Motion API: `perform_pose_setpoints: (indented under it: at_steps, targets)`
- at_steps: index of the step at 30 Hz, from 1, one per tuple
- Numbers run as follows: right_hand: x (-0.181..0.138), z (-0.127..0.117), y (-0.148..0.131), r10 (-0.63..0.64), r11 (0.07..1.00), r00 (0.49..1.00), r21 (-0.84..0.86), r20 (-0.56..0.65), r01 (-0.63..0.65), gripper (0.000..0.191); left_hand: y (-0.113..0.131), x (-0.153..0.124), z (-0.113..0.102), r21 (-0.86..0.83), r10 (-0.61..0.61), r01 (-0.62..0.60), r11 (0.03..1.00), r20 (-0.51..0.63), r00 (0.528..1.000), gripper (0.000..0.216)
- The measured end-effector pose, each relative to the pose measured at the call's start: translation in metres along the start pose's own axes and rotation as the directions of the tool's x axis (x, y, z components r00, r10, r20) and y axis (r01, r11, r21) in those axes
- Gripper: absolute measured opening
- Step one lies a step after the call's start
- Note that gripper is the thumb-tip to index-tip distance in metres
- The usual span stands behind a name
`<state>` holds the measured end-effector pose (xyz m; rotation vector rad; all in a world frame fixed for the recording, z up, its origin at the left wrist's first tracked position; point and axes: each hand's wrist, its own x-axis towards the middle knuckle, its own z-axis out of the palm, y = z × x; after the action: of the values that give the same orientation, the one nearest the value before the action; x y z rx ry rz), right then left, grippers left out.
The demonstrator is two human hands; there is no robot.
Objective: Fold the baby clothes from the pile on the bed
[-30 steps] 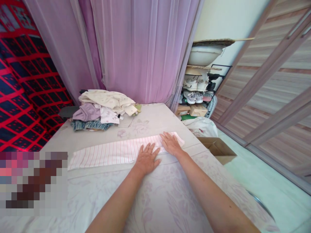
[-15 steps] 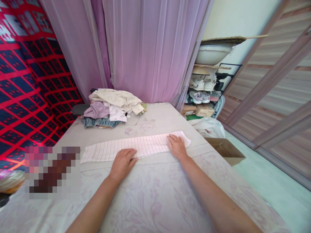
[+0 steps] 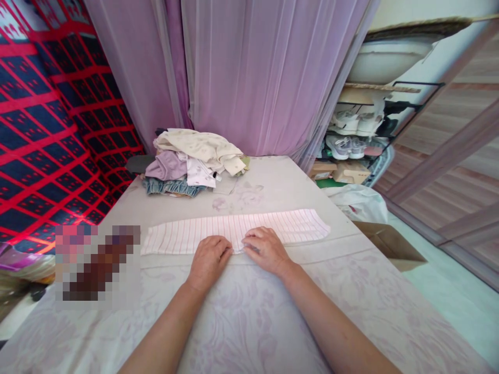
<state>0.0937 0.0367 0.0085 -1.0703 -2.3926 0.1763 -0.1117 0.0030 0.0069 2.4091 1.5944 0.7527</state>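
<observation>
A long, narrow piece of folded cloth (image 3: pixel 187 228), white with thin pink stripes, lies flat across the bed. My left hand (image 3: pixel 211 257) is at the middle of its near edge, fingers curled and closed on the fabric. Just to the right, my right hand (image 3: pixel 267 250) has its thumb at the same edge and its fingers bent over the cloth, pinching it. A small gap separates the two hands, and the edge looks slightly raised there. The fingertips are partly hidden.
A pile of clothes (image 3: pixel 195 156) sits at the far left of the bed (image 3: pixel 241 322). Purple curtains (image 3: pixel 241 78) hang behind. On the right are a shoe rack (image 3: pixel 351 132), a white plastic bag (image 3: pixel 360 200) and a cardboard box (image 3: pixel 390 244). A blurred patch (image 3: pixel 97 265) covers something on the left.
My right hand has moved left from the cloth's right end to its middle, beside my left hand, and its fingers have bent. The view has turned slightly, shifting the room.
</observation>
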Motion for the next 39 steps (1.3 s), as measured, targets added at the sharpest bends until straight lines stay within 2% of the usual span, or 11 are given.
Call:
perform_pose_setpoints:
  at_steps: [7,10,14,16,18,23,28,32,39]
  targets:
    - [-0.002,0.013,0.003,0.026,0.999,0.999,0.031,-0.032,-0.025,0.012,0.0,0.0,0.002,0.024,-0.013,0.013,1.0,-0.001,1.0,0.015]
    - [-0.001,0.016,0.004,0.067,0.997,0.997,0.049,-0.049,-0.065,0.015,0.0,-0.001,0.002,0.023,0.009,-0.007,1.0,-0.048,0.999,0.021]
    - [0.001,0.017,0.006,0.102,0.993,0.994,0.056,-0.038,-0.1,0.015,0.004,-0.003,0.001,0.047,0.135,-0.13,0.99,-0.124,0.983,0.016]
    - [0.002,0.017,0.006,0.118,0.991,0.993,0.067,-0.032,-0.116,0.015,0.007,-0.003,0.001,0.067,0.22,-0.214,0.974,-0.096,0.971,0.018]
    - [0.003,0.016,0.007,0.131,0.988,0.991,0.087,-0.034,-0.128,0.015,0.009,-0.004,0.001,0.094,0.253,-0.249,0.964,-0.042,0.966,0.025]
    - [0.004,0.016,0.008,0.146,0.983,0.989,0.12,-0.033,-0.141,0.016,0.011,-0.007,-0.001,0.164,0.209,-0.216,0.963,0.055,0.976,0.039]
    - [0.002,0.018,0.01,0.144,0.98,0.987,0.146,-0.077,-0.132,0.015,0.014,-0.008,-0.003,0.216,0.182,-0.193,0.957,0.072,0.981,0.037]
    - [0.0,0.017,0.008,0.076,0.991,0.992,0.119,-0.097,-0.064,0.013,0.014,-0.008,-0.003,0.215,0.183,-0.197,0.957,0.083,0.98,0.04]
    - [-0.001,0.013,0.007,0.01,0.99,0.998,0.138,-0.054,-0.002,0.02,0.006,-0.009,-0.005,0.059,0.153,-0.153,0.986,0.01,0.988,0.014]
